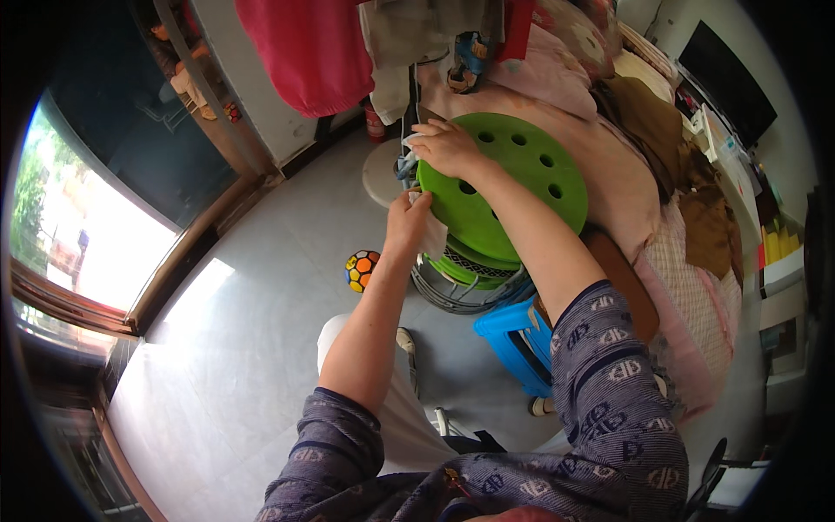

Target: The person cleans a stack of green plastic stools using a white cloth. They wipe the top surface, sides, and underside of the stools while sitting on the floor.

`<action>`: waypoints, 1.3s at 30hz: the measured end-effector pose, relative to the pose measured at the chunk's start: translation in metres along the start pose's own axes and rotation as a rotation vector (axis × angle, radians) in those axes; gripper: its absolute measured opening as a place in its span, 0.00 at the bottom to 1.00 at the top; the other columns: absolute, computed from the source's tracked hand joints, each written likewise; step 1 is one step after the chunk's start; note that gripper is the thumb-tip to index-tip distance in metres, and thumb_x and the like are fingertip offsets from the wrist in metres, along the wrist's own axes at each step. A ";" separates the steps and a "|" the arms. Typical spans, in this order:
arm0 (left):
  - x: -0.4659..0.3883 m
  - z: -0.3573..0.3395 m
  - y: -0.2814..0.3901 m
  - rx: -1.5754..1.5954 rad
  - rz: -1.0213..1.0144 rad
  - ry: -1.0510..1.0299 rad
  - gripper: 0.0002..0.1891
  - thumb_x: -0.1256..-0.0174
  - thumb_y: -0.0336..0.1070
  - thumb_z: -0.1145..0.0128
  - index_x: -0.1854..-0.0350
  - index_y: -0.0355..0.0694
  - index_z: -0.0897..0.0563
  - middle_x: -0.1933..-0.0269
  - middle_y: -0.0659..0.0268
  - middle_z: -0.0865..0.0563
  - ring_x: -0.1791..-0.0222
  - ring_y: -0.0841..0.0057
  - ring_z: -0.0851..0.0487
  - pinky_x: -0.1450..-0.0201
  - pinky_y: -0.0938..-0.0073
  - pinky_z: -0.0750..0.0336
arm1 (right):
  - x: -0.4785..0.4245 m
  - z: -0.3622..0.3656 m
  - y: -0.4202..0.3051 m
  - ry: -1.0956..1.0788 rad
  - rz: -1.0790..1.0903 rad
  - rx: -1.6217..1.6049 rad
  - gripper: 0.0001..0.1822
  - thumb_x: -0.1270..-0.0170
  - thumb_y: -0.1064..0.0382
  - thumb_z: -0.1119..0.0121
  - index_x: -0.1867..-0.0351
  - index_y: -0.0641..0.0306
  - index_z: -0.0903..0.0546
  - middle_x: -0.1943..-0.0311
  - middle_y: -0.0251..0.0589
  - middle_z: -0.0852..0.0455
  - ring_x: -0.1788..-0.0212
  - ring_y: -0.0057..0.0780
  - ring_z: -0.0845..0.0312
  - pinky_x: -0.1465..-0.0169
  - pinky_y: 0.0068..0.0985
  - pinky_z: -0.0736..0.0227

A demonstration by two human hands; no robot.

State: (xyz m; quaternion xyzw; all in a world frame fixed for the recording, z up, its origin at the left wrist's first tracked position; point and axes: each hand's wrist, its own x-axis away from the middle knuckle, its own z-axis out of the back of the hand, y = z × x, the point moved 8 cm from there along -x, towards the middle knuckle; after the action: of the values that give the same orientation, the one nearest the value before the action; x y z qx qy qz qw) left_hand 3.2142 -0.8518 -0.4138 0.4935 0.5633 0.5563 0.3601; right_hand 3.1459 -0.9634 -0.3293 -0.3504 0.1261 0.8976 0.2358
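A round green plastic stool seat (522,202) with several holes tops a stack of green stools with grey metal legs. My left hand (408,222) is at the left rim of the seat, closed on a thin white wipe (433,236) that hangs below the fingers. My right hand (449,149) lies across the upper left rim, fingers bent over the edge. Another bit of white wipe (411,139) shows at its fingertips, pinched there; whether it is the same piece is hidden.
A blue plastic stool (512,339) stands near my right forearm, a colourful ball (362,270) on the floor to the left. Behind are a bed with pink bedding (613,176) and hanging clothes, one a red garment (306,59). A person (186,65) appears at the glass door.
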 end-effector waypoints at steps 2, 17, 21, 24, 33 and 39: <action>0.005 0.001 0.003 0.082 0.021 -0.019 0.20 0.28 0.41 0.46 0.43 0.29 0.22 0.58 0.59 0.14 0.64 0.73 0.15 0.62 0.72 0.21 | -0.005 -0.014 0.023 -0.281 -0.083 -0.032 0.15 0.32 0.53 0.53 0.54 0.52 0.17 0.49 0.38 0.17 0.46 0.42 0.21 0.43 0.41 0.27; -0.012 0.001 -0.012 0.081 -0.120 0.020 0.17 0.30 0.39 0.43 0.50 0.29 0.19 0.63 0.61 0.14 0.66 0.75 0.16 0.64 0.73 0.23 | 0.161 0.105 0.184 -0.344 -0.649 0.195 0.19 0.26 0.60 0.58 0.46 0.72 0.23 0.42 0.62 0.23 0.40 0.54 0.27 0.36 0.44 0.35; -0.024 -0.008 -0.019 -0.031 -0.175 0.082 0.21 0.36 0.46 0.43 0.52 0.32 0.17 0.59 0.47 0.12 0.56 0.53 0.14 0.52 0.58 0.24 | 0.205 0.138 0.158 -0.147 -0.663 0.101 0.23 0.27 0.62 0.56 0.36 0.72 0.28 0.34 0.61 0.29 0.31 0.54 0.35 0.29 0.38 0.41; -0.017 0.002 -0.017 -0.096 -0.155 0.147 0.20 0.36 0.46 0.43 0.54 0.33 0.17 0.59 0.45 0.13 0.55 0.49 0.15 0.52 0.56 0.23 | 0.189 0.144 0.075 -0.387 -0.585 0.192 0.25 0.27 0.62 0.55 0.31 0.70 0.32 0.30 0.58 0.33 0.28 0.53 0.40 0.26 0.38 0.45; -0.011 0.004 -0.011 -0.074 -0.185 0.199 0.19 0.37 0.46 0.43 0.57 0.34 0.16 0.62 0.45 0.13 0.56 0.48 0.15 0.53 0.54 0.23 | 0.109 0.104 -0.071 -0.560 -0.286 0.026 0.28 0.26 0.53 0.54 0.26 0.48 0.35 0.24 0.35 0.39 0.23 0.43 0.48 0.24 0.48 0.54; -0.009 -0.006 -0.003 -0.051 -0.182 0.137 0.19 0.38 0.47 0.44 0.59 0.33 0.15 0.61 0.45 0.13 0.57 0.48 0.15 0.53 0.53 0.24 | 0.102 0.044 0.105 -0.464 -0.396 0.154 0.27 0.25 0.50 0.57 0.26 0.46 0.37 0.25 0.35 0.38 0.25 0.42 0.44 0.31 0.52 0.42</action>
State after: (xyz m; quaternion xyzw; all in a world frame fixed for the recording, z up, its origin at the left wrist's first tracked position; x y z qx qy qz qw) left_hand 3.2100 -0.8618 -0.4174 0.3919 0.6147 0.5677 0.3824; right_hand 3.0015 -1.0026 -0.3613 -0.1350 0.0658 0.8780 0.4544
